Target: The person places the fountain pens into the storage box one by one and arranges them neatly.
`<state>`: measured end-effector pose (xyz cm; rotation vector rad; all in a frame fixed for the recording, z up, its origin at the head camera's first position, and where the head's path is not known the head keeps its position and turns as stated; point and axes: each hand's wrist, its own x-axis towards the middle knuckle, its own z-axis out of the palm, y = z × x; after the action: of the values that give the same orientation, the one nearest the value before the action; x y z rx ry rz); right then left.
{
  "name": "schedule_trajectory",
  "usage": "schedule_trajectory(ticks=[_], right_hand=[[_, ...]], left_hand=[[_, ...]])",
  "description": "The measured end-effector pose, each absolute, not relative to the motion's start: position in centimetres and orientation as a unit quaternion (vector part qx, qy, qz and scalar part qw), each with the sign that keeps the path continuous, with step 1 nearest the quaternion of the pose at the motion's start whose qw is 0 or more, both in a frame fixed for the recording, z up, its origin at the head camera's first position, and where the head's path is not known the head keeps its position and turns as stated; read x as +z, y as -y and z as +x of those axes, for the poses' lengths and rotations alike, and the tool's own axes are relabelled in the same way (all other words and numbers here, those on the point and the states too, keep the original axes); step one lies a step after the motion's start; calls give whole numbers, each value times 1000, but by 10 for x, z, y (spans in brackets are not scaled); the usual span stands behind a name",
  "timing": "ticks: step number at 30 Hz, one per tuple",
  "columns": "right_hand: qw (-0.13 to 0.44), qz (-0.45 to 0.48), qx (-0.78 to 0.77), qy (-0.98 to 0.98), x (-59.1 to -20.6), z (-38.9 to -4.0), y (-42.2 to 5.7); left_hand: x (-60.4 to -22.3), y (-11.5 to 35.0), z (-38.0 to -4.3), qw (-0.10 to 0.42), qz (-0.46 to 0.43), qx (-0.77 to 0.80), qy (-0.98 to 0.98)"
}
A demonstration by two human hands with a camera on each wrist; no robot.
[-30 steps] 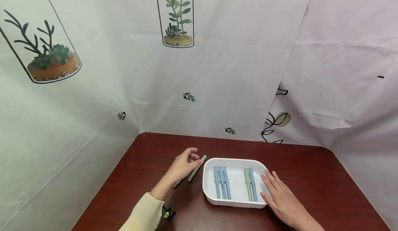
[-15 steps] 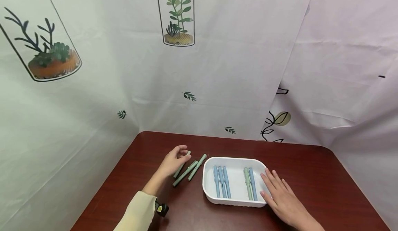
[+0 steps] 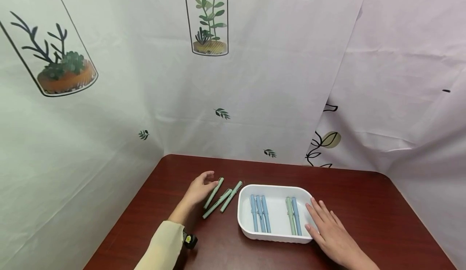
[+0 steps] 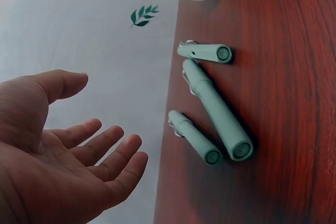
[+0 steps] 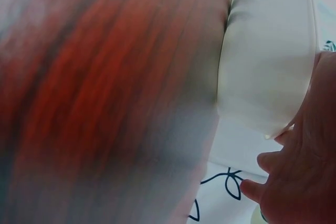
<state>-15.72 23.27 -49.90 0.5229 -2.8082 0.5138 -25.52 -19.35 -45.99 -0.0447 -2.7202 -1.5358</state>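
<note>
My left hand hovers with fingers loosely bent and holds nothing; in the left wrist view its palm and spread fingers show apart from the pens. Beside it three light green pens lie slanted on the table: a left pen, a middle pen and a right pen. A white tray stands to their right. Inside, three blue pens line up at the left; a green pen and a blue pen lie together toward the right. My right hand rests, fingers extended, against the tray's right rim.
The dark red wooden table reaches back to a white curtain printed with plants and jars. Curtain also hangs along the left and right sides. A small black device is strapped at my left wrist.
My left hand has moved left, away from the middle and right green pens, and more of the green pens now shows. The right hand and tray have stayed in place.
</note>
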Motion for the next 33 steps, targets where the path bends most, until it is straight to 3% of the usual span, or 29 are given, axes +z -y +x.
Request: schedule_trajectory(ticks=[13, 33], right_hand=[[127, 182, 177, 959, -501, -158, -233], [121, 176, 185, 959, -500, -158, -231]], left_hand=[[-483, 198, -275, -31, -2, -451, 892], [-501, 192, -283, -21, 23, -322, 946]])
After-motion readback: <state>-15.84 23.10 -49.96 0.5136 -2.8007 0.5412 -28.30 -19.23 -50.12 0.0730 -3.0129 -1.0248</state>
